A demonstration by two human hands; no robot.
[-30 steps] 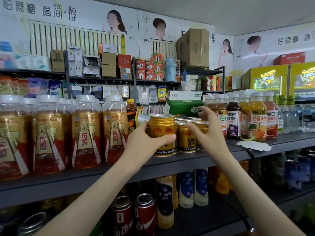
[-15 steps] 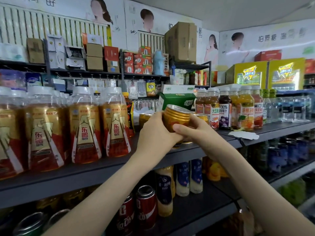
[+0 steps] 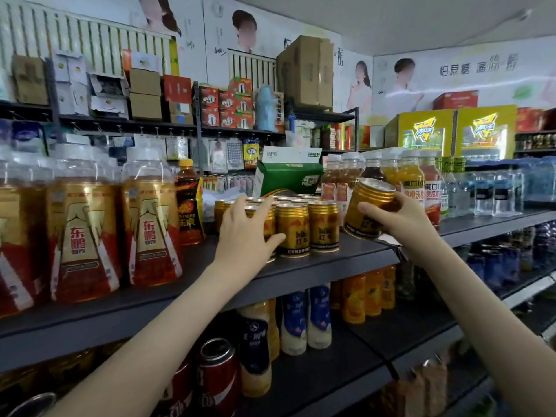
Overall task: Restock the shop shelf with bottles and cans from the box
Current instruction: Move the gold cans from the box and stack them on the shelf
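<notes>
Far left, upper shelf (image 3: pixel 361 257): a row of big gold-and-red bottles (image 3: pixel 84 233) stands upright, clear caps, labels facing out. Just right of them is a smaller dark bottle (image 3: pixel 188 203) with a yellow cap, upright.

The left hand (image 3: pixel 243 233) reaches in from bottom left, fingers straight and spread. It is open, laid against the front-left can of the gold can cluster (image 3: pixel 301 224). The thumb points right, toward the next front can. The cluster stands upright mid-shelf, several rows deep, and the front row sits near the shelf edge. Behind the cluster is a green box (image 3: pixel 288 179) with a white top flap.

The right hand (image 3: pixel 406 219) grips one gold can (image 3: pixel 365 206) around its lower body, thumb across the front. This can is tilted, top leaning up and right, lifted off the shelf, just right of the cluster and not touching it.

Behind and right of the held can stand juice bottles (image 3: pixel 412 179) with white caps, then clear water bottles (image 3: pixel 496 188) further right. Yellow fridges (image 3: pixel 427 130) stand at the back right.

On the lower shelf (image 3: pixel 346 371), from the left, are red cans (image 3: pixel 218 377), white-and-blue bottles (image 3: pixel 301 320) and orange bottles (image 3: pixel 364 296).
</notes>
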